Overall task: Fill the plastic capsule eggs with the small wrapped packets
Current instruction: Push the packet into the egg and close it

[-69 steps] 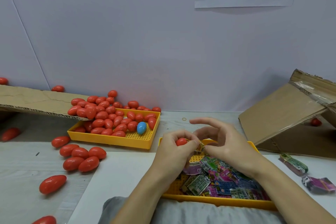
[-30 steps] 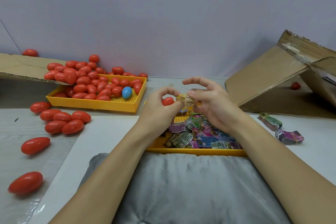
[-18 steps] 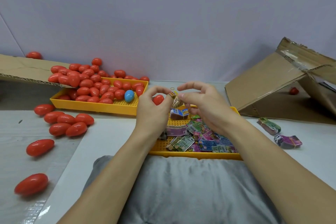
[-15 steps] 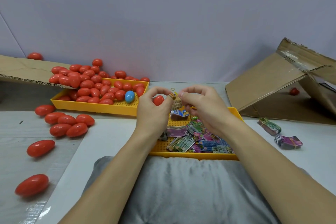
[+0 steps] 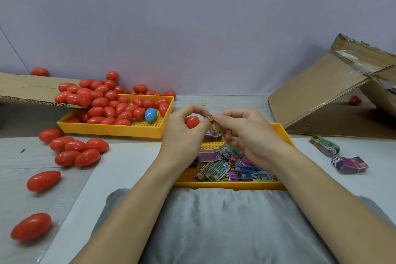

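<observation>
**Packet at the egg's mouth — could slip**

Left hand (image 5: 182, 135) grips a red egg (image 5: 192, 121); right hand (image 5: 246, 133) pinches a folded packet (image 5: 215, 127) beside it, above the near tray (image 5: 280, 133). Risk: packet springs open, drops. One blue egg (image 5: 150, 115); far tray (image 5: 111, 131) eggs too many to count; two bundles (image 5: 349, 164) on bench

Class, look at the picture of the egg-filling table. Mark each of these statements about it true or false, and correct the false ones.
1. The left hand holds a red egg. True.
2. The right hand is empty. False: it pinches a small packet.
3. One blue egg lies in the far tray. True.
4. The near tray holds red eggs. False: it holds packets.
</observation>
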{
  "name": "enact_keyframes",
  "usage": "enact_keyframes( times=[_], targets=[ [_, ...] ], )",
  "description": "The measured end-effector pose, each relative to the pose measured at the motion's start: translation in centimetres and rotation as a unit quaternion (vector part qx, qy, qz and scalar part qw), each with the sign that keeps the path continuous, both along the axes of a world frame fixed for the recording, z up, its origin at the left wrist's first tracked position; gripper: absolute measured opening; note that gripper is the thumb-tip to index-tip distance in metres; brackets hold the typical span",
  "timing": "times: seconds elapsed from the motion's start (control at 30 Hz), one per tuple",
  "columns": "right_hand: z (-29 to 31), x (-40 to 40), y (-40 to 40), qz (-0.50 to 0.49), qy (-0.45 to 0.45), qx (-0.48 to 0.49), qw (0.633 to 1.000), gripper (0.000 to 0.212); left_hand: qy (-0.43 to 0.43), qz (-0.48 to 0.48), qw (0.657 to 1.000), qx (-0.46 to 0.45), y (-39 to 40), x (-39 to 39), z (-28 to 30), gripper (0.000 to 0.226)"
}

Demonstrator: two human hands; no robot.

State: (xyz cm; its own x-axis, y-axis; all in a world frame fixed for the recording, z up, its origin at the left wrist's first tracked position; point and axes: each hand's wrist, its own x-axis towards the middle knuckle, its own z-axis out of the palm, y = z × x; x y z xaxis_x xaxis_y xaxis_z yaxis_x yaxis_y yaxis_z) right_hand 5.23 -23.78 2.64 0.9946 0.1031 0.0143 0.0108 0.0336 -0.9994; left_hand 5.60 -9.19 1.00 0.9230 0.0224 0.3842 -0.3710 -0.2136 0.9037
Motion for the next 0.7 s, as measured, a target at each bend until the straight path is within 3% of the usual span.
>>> enact_keyframes(
  times=[0.2, 0.33, 0.43, 0.57, 0.7],
  targets=[
    [-0.4, 0.4, -0.2, -0.056, 0.017, 0.011, 0.998, 0.013, 0.031, -0.032, 0.999, -0.005, -0.1, -0.3, 0.0, 0.02],
    [-0.7, 1.0, -0.6, -0.115, 0.026, 0.03, 0.993, 0.013, 0.119, -0.088, 0.988, -0.05, -0.4, -0.5, -0.2, 0.028],
    [-0.7, 1.0, -0.6, -0.125, 0.0, 0.02, 0.992, 0.013, 0.154, -0.086, 0.982, -0.071, -0.6, -0.2, -0.2, 0.016],
    [-0.8, 0.8, -0.3, -0.122, -0.04, 0.002, 0.992, 0.015, 0.118, -0.052, 0.991, -0.028, -0.5, 0.1, -0.4, 0.013],
    [-0.8, 0.6, 0.1, -0.12, -0.094, -0.056, 0.987, 0.016, 0.094, -0.047, 0.993, -0.045, -0.3, 0.2, -0.2, 0.017]
  ],
)
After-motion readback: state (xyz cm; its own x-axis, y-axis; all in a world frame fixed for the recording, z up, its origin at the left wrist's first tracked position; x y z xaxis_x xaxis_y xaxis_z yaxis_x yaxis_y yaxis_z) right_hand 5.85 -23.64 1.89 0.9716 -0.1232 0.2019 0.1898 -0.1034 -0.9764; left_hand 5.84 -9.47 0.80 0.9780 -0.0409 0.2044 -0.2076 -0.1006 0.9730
